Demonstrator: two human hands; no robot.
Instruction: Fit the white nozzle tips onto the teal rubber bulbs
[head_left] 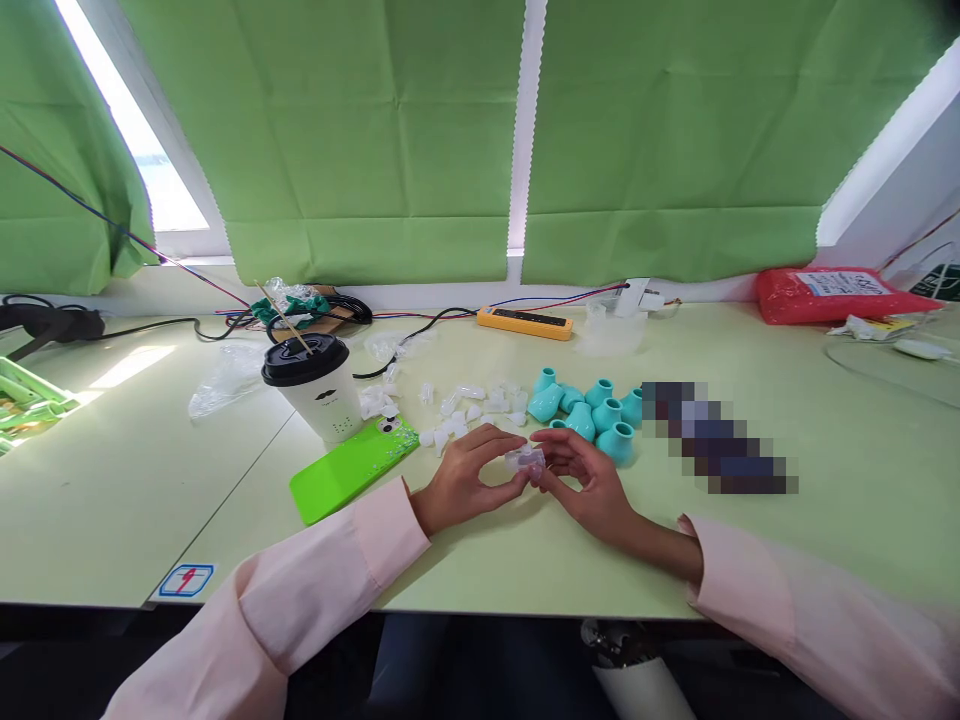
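I have both hands meeting over the bench [840,400], with a small clear plastic piece [526,459] between them. The left hand [466,478] is partly curled, its thumb and index finger closed on the left end of the piece in a pinch. The right hand [600,492] is curled too, thumb and fingertips on the right end; the fingers hide where exactly they touch. I can't tell whether the piece is one part or two joined. It sits near the front of the bench.

Just beyond the left hand I see loose translucent and white plastic pieces [472,393] scattered about. Behind the right hand is a cluster of glossy turquoise vessels [616,442] with round open necks, most of them touching a neighbour. To the right of those, a pixelated patch covers something I can't make out.

On the left, a bright green phone case [346,475] lies slantwise, camera end away from me, and right behind it a white paper cup [328,403] stands with a black lid [306,358] on. Farther back, a yellow power strip [504,322] lies near the wall, and a red package [832,295] rests at the far right.
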